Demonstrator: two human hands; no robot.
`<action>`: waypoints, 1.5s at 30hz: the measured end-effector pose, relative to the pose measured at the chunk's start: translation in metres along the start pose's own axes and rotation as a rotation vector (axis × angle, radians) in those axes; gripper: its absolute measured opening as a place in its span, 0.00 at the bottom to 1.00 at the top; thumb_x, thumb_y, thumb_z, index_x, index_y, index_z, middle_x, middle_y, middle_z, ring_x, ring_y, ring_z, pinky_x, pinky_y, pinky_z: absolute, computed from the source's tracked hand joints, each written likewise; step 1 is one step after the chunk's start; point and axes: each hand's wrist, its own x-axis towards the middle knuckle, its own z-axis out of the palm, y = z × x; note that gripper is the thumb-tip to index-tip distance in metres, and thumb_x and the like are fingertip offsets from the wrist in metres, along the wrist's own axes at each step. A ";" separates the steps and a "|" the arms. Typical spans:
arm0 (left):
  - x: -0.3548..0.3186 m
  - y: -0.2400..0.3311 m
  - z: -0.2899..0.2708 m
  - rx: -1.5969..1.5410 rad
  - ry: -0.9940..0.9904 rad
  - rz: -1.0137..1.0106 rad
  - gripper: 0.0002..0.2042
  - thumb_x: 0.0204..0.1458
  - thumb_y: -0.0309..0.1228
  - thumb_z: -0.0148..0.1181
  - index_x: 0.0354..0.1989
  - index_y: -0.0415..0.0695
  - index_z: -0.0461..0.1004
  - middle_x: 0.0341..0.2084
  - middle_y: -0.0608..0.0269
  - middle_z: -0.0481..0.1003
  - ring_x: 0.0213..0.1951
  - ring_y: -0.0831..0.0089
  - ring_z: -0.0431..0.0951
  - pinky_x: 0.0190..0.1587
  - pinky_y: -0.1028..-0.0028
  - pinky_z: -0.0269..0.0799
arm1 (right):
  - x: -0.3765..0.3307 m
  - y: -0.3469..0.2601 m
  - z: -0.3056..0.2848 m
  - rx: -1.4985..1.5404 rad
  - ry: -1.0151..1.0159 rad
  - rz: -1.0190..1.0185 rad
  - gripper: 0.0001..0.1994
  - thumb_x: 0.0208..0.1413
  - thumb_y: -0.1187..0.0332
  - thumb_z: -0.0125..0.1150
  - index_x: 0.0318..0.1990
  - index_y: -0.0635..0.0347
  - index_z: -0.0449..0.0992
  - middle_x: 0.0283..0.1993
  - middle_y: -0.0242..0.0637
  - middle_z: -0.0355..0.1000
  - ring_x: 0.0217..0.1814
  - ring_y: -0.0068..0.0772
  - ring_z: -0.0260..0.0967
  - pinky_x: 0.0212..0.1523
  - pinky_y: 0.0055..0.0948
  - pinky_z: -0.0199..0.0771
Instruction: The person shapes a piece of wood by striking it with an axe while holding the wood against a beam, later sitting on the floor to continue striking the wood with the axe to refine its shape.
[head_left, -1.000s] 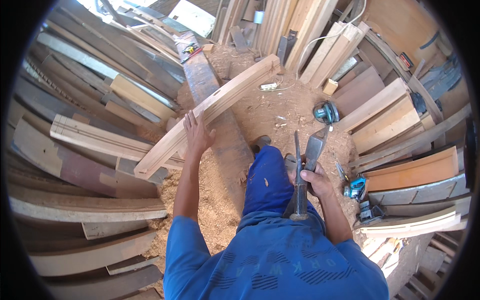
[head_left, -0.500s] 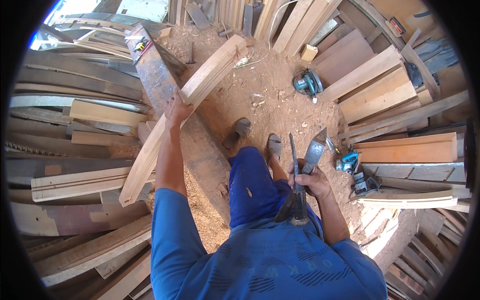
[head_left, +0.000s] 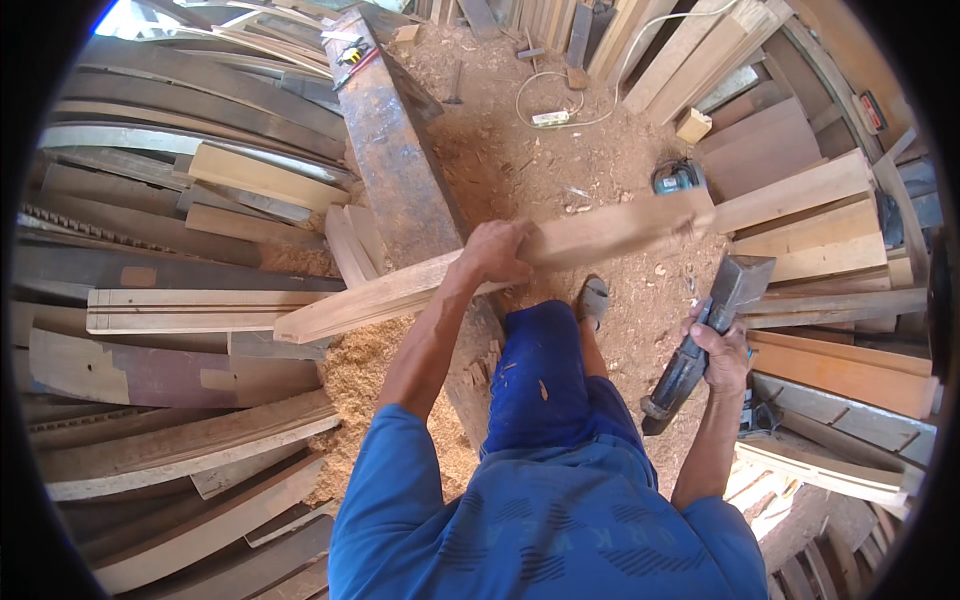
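Over the sawdust floor (head_left: 560,170) my left hand (head_left: 497,252) grips the long, stiff plank (head_left: 520,262) near mid-length, where it likely balances, while my right hand (head_left: 722,352) clenches the heavy adze (head_left: 708,330).

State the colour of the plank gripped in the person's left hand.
Pale tan bare wood; the plank shows best in the head view.

Open sawdust floor (head_left: 560,170) ahead; stacked planks (head_left: 200,250) wall left, boards (head_left: 830,230) crowd right.
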 end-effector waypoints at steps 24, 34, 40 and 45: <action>-0.049 -0.002 0.119 0.059 0.584 0.208 0.20 0.46 0.36 0.66 0.49 0.46 0.77 0.43 0.51 0.76 0.52 0.50 0.73 0.63 0.52 0.60 | 0.036 0.052 -0.061 -0.564 -0.118 0.099 0.07 0.46 0.71 0.68 0.31 0.62 0.77 0.25 0.32 0.75 0.25 0.25 0.73 0.29 0.28 0.73; -0.145 0.046 0.184 -1.207 0.551 -0.735 0.29 0.57 0.41 0.66 0.61 0.37 0.64 0.46 0.49 0.74 0.40 0.67 0.77 0.37 0.69 0.78 | 0.010 0.051 -0.044 -0.727 -0.166 0.110 0.10 0.43 0.67 0.70 0.29 0.64 0.78 0.24 0.30 0.73 0.24 0.22 0.67 0.27 0.29 0.70; -0.092 0.014 0.203 -1.391 0.605 -0.579 0.35 0.58 0.36 0.65 0.69 0.37 0.53 0.54 0.49 0.70 0.53 0.64 0.74 0.51 0.66 0.76 | -0.017 0.040 0.002 -0.721 -0.134 0.079 0.10 0.43 0.66 0.71 0.29 0.63 0.79 0.24 0.31 0.74 0.24 0.24 0.70 0.27 0.29 0.70; -0.062 0.008 0.202 -1.504 0.907 -0.339 0.43 0.55 0.30 0.66 0.73 0.38 0.42 0.63 0.45 0.63 0.63 0.58 0.66 0.64 0.65 0.66 | -0.019 0.052 0.016 -0.556 -0.143 0.087 0.08 0.48 0.68 0.69 0.30 0.64 0.79 0.25 0.31 0.74 0.26 0.23 0.70 0.29 0.29 0.70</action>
